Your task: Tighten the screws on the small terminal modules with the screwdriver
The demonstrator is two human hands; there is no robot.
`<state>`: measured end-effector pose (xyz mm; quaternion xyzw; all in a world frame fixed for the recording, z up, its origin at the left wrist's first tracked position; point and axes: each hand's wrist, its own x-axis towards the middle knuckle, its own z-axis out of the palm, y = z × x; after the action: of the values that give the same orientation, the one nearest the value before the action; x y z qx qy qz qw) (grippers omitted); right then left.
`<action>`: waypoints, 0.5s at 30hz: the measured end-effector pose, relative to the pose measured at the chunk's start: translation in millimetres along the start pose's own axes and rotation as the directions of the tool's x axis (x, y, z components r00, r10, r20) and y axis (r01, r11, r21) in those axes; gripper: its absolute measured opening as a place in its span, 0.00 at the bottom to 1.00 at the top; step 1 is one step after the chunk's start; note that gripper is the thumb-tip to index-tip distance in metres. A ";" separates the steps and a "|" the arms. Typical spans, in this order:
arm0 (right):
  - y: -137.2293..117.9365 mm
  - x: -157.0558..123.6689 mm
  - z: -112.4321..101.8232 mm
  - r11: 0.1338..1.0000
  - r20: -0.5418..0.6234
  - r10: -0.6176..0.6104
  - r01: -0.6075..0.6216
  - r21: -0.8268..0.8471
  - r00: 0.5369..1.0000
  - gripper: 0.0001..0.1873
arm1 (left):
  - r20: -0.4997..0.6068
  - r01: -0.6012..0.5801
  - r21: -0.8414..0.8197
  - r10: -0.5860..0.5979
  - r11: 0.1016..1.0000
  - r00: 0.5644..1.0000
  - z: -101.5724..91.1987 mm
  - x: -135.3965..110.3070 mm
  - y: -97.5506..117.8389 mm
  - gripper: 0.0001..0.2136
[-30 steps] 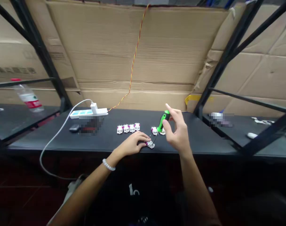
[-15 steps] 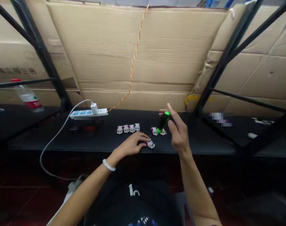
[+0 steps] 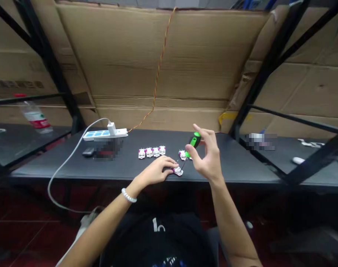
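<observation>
My left hand [image 3: 158, 170] is closed on the edge of a small white-and-purple part [image 3: 178, 171], pressing it to the dark table near its front edge. In my right hand [image 3: 209, 155] is a green-and-black screwdriver [image 3: 195, 141], tilted, its handle between thumb and fingers. Its thin shaft slants down to the held part; the exact contact of the tip is too small to see. Just behind, a similar white-and-purple part [image 3: 182, 155] lies on the table, with another partly hidden by my right hand. Several more white-and-purple parts [image 3: 149, 152] form a row behind my left hand.
A white power strip [image 3: 120, 132] with a plugged-in adapter [image 3: 111, 128] lies at the back left, its white cable [image 3: 63, 163] looping over the front edge. Black metal frame posts [image 3: 258, 87] stand at both sides. Cardboard [image 3: 124, 55] walls the back. A bottle [image 3: 37, 118] stands far left.
My right thumb has swung left across the screwdriver handle, and the hand has turned, shifting slightly left. My left hand and the part under it have stayed put.
</observation>
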<state>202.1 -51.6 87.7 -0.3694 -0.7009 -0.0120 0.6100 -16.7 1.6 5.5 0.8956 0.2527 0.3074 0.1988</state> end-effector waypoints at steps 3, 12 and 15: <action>-0.6 -0.5 1.6 0.999 -0.016 0.007 -0.008 -0.042 1.000 0.31 | -0.002 0.003 -0.003 -0.003 1.000 1.000 0.2 0.1 0.0 0.13; -1.9 -0.2 1.1 0.998 -0.018 0.017 -0.018 -0.052 1.000 0.31 | 0.006 0.003 0.003 -0.003 1.000 1.000 -1.1 0.0 1.8 0.13; -0.4 -0.7 0.9 0.999 0.003 0.036 -0.036 -0.020 0.999 0.30 | 0.006 0.004 -0.001 -0.004 1.000 1.000 -0.6 0.0 0.5 0.13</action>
<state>201.1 -51.8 87.1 -0.3881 -0.6951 -0.0071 0.6051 -16.9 1.4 6.2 0.8959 0.2536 0.3046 0.2005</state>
